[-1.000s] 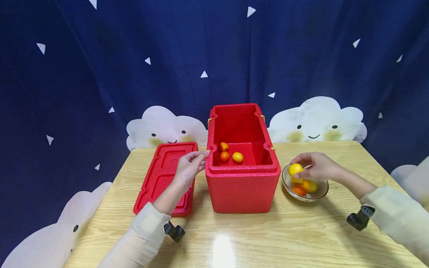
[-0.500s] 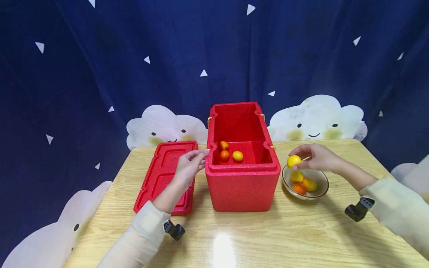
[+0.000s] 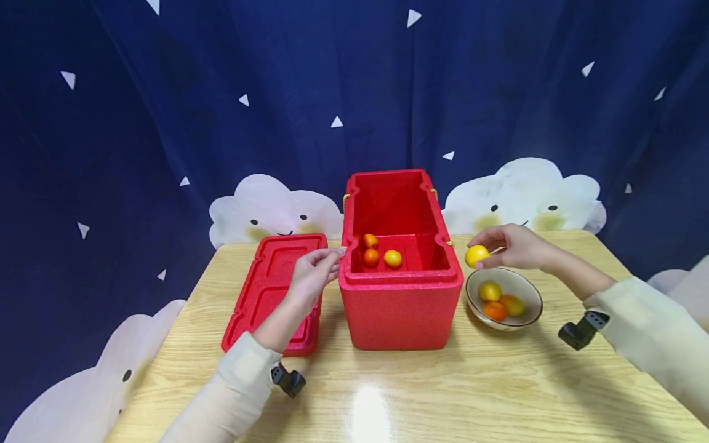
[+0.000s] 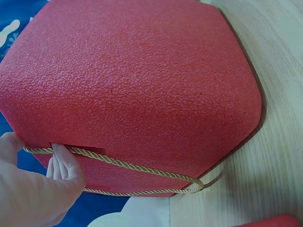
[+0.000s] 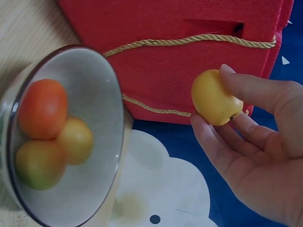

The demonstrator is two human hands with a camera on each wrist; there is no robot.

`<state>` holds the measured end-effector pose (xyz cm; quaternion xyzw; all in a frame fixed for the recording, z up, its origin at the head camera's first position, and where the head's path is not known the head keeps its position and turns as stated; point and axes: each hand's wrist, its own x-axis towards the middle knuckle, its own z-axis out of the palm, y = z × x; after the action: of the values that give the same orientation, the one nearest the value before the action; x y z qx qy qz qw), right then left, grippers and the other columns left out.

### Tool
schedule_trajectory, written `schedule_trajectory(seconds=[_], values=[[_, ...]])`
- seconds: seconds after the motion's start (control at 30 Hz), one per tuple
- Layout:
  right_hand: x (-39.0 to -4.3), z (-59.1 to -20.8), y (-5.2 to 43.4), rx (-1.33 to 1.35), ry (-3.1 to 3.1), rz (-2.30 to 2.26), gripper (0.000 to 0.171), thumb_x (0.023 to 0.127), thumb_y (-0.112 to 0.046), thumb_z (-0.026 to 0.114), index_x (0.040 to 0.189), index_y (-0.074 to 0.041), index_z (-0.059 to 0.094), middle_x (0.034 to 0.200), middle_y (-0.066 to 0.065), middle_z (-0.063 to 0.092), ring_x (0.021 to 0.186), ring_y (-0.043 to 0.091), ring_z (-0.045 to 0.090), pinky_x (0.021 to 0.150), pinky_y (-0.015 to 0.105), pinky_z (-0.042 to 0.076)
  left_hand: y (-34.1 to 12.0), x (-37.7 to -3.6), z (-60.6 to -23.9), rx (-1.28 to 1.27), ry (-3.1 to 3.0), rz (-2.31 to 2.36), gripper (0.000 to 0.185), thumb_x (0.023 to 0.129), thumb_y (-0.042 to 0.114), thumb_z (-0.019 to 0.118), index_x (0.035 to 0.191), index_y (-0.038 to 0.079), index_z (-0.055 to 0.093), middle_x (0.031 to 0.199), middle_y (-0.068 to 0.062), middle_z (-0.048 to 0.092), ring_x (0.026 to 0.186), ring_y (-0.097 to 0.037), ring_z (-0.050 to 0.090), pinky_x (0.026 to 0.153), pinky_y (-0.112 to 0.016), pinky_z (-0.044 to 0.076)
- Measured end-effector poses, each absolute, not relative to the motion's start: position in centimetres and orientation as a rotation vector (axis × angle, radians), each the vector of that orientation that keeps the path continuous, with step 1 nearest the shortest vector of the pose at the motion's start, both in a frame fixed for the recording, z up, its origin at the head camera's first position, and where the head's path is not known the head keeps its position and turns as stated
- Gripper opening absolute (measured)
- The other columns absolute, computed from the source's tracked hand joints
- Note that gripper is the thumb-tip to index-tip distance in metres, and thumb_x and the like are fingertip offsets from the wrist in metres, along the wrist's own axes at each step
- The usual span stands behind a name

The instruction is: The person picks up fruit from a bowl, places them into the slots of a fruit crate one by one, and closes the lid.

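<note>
right hand [image 3: 512, 246]: grip pinches small round yellow fruit [image 3: 476, 256] above glass bowl [image 3: 526, 290], beside open red foam box [image 3: 401, 307] | left hand [image 3: 311, 275]: grip curled on box's twisted rope handle [image 4: 118, 163] | wooden surface [image 3: 443, 394]

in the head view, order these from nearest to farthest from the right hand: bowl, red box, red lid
1. bowl, just below the right hand.
2. red box, to that hand's left.
3. red lid, far left, beyond the box.
</note>
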<state>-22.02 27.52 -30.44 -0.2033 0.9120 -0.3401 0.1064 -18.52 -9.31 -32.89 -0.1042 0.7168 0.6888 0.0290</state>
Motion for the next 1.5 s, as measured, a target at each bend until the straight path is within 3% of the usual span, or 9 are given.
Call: schedule_trajectory(seconds=[0.17,0.4,0.83,1.23,1.5], values=[[-22.2,-29.6,27.0,-0.598,2.688,-0.997,0.042,0.078,-0.016,0.078,0.114,0.002,0.064,0.105,0.015,0.071,0.096,0.023,0.067,0.075,0.014,0.055,-9.3,-18.5,-33.0,-0.311,2.205,2.152,0.031,0.092,0.022,0.063,0.113,0.000,0.065,0.098,-0.003,0.068,0.076,-0.006,0.064,0.087,-0.028,0.059],[-22.7,-28.6,26.6,-0.584,2.694,-0.988,0.042,0.079,-0.017,0.078,0.115,0.000,0.063,0.106,0.014,0.070,0.096,0.022,0.067,0.078,0.022,0.059,-9.3,-18.5,-33.0,-0.294,2.211,2.134,0.032,0.092,0.023,0.063,0.115,0.001,0.065,0.103,-0.005,0.068,0.078,-0.006,0.065,0.097,-0.036,0.055],[-23.3,-26.7,26.1,-0.558,2.695,-0.971,0.044,0.080,-0.018,0.077,0.118,-0.001,0.062,0.110,0.016,0.069,0.097,0.023,0.067,0.077,0.019,0.057,-9.4,-18.5,-33.0,-0.298,2.229,2.106,0.034,0.091,0.028,0.065,0.115,0.004,0.065,0.106,-0.007,0.067,0.081,-0.007,0.067,0.094,-0.033,0.056],[-23.8,-24.7,25.3,-0.589,2.723,-0.941,0.043,0.081,-0.017,0.076,0.118,-0.002,0.062,0.110,0.015,0.069,0.096,0.021,0.067,0.077,0.018,0.057,-9.4,-18.5,-33.0,-0.284,2.227,2.120,0.032,0.091,0.023,0.064,0.115,0.002,0.065,0.104,-0.006,0.068,0.079,-0.007,0.066,0.095,-0.035,0.056],[-24.1,-23.6,24.6,-0.581,2.754,-0.920,0.042,0.081,-0.017,0.076,0.118,-0.004,0.063,0.109,0.013,0.070,0.096,0.021,0.066,0.078,0.022,0.058,-9.4,-18.5,-32.9,-0.287,2.188,2.168,0.030,0.091,0.019,0.063,0.112,-0.002,0.065,0.090,0.002,0.066,0.072,-0.005,0.063,0.082,-0.024,0.059]])
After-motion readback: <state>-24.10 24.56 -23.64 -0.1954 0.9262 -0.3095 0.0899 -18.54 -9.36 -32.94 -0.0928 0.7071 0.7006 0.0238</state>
